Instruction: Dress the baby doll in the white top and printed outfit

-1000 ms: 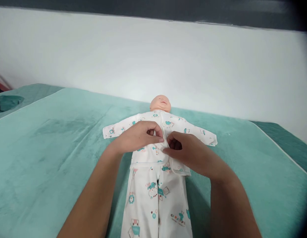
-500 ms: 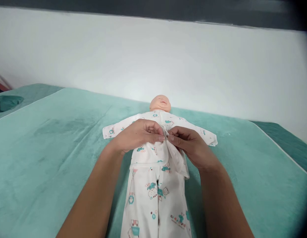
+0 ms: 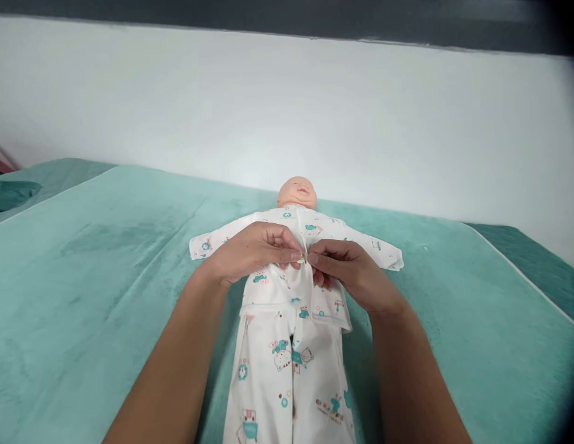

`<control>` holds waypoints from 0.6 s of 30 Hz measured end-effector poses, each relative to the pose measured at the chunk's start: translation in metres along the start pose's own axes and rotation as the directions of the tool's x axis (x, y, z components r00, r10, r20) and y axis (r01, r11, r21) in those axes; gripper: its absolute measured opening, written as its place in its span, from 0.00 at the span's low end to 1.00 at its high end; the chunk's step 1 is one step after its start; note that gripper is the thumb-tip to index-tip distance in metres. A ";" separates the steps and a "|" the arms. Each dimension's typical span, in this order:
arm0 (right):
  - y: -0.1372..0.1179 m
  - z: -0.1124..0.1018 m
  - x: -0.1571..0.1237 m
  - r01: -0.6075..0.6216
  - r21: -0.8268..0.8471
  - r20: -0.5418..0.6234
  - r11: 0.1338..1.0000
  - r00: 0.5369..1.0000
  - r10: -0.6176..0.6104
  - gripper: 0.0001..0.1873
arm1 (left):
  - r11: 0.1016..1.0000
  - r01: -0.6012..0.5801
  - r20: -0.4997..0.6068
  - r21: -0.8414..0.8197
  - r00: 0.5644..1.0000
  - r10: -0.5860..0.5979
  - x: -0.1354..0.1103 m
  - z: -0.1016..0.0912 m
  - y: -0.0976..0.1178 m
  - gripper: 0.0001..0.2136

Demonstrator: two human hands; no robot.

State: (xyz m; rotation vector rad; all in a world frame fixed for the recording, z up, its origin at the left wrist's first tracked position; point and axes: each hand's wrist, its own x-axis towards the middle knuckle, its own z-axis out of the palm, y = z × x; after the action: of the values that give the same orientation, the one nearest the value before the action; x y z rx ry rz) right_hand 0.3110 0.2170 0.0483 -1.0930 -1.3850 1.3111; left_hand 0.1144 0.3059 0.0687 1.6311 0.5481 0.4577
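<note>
A baby doll (image 3: 297, 192) lies on its back, dressed in a white printed jacket (image 3: 273, 290) and matching trousers (image 3: 263, 364). Its sleeves stretch out to both sides. Over the chest, my left hand (image 3: 263, 248) pinches the jacket's front edge between thumb and fingers. Close beside it, my right hand (image 3: 347, 268) pinches the other front edge, fingertips almost meeting the left ones. A small pale fastening shows between the fingertips, too small to make out fully. Below the hands the two front panels lie together down to the hem.
A green cloth (image 3: 106, 265) with a pale edge line covers the surface under the doll. Behind stands a white wall (image 3: 222, 105) with a dark band on top. Darker green fabric (image 3: 13, 194) is bunched at the far left.
The right front panel, folded and lifted before, now lies flatter against the left one. My hands stay at the chest, fingertips pinching the jacket's front; the view has shifted slightly.
</note>
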 end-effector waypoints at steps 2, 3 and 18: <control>-0.001 0.001 0.000 -0.005 -0.010 -0.006 1.000 1.000 0.004 0.13 | 1.000 0.002 0.007 -0.003 1.000 -0.002 0.000 0.000 -0.001 0.06; -0.001 0.001 0.000 -0.006 -0.015 -0.008 1.000 1.000 0.006 0.13 | 1.000 0.003 0.010 -0.003 1.000 -0.003 0.000 0.000 -0.001 0.06; 0.000 0.003 0.002 -0.057 0.017 -0.050 0.998 0.997 0.058 0.08 | 1.000 0.006 0.015 0.004 1.000 -0.006 0.000 0.001 0.000 0.08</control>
State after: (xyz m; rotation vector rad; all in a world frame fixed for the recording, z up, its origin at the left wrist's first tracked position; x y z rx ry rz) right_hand 0.3076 0.2179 0.0482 -1.1548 -1.3127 1.3246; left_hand 0.1154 0.3050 0.0690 1.6352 0.5432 0.4395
